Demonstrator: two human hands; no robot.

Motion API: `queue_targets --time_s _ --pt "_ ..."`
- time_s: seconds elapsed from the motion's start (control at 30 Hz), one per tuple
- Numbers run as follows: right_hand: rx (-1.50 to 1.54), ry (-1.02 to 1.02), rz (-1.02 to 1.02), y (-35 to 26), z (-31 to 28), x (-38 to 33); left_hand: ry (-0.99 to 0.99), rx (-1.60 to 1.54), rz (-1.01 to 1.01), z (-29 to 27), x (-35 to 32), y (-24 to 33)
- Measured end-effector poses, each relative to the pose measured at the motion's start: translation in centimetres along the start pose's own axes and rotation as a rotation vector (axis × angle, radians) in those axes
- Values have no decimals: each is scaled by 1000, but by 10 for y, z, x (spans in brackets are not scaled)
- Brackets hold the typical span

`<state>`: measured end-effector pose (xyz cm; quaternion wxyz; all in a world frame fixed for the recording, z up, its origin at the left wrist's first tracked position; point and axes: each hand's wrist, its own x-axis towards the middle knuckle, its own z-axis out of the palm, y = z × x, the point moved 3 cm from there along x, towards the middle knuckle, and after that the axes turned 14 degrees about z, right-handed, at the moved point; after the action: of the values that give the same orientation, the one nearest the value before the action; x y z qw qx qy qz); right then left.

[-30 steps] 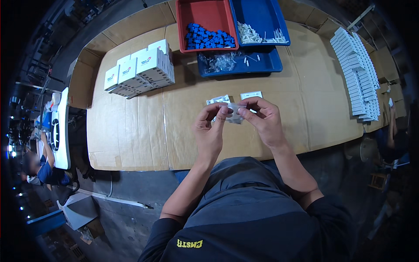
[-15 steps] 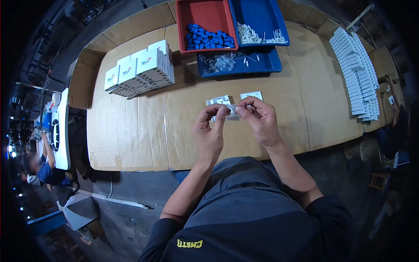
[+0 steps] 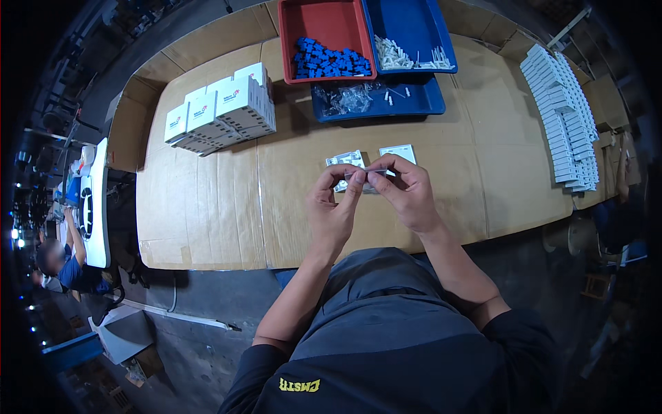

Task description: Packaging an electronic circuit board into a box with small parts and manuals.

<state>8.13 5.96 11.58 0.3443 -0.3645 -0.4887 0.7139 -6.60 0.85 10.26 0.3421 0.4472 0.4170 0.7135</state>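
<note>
Between my two hands, over the near middle of the table, is a small clear plastic bag. My left hand pinches one side of it with thumb and forefinger. Pinching the other side is my right hand, its fingertips close to those of the left. The fingers cover most of the bag, and I cannot make out its contents. Just beyond the hands lies a white plastic housing, partly hidden by the left fingers. To its right is a flat, square white piece.
Stacked white boxes stand at left. At the back, a red tray holds blue parts; a blue tray holds white plugs. A lower blue tray holds clear bags. White housings line the right. A person works far left.
Both hands have stayed in nearly the same place. The bag has tipped from showing its face to a thin edge, and the right fingertips have shifted slightly left.
</note>
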Motion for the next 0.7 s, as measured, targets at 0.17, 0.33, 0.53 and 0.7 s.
queue_targets --time_s 0.17,0.33,0.53,0.7 --pt "-119 20 -34 0 -8 4 -64 71 10 3 5 8" --pt "-76 16 -5 0 -9 5 -76 43 -5 -3 5 -3" --pt "29 19 40 3 -19 1 -130 -24 -132 -1 2 -12" --pt "42 -5 -1 0 -31 -4 -156 -102 -168 4 2 -7"
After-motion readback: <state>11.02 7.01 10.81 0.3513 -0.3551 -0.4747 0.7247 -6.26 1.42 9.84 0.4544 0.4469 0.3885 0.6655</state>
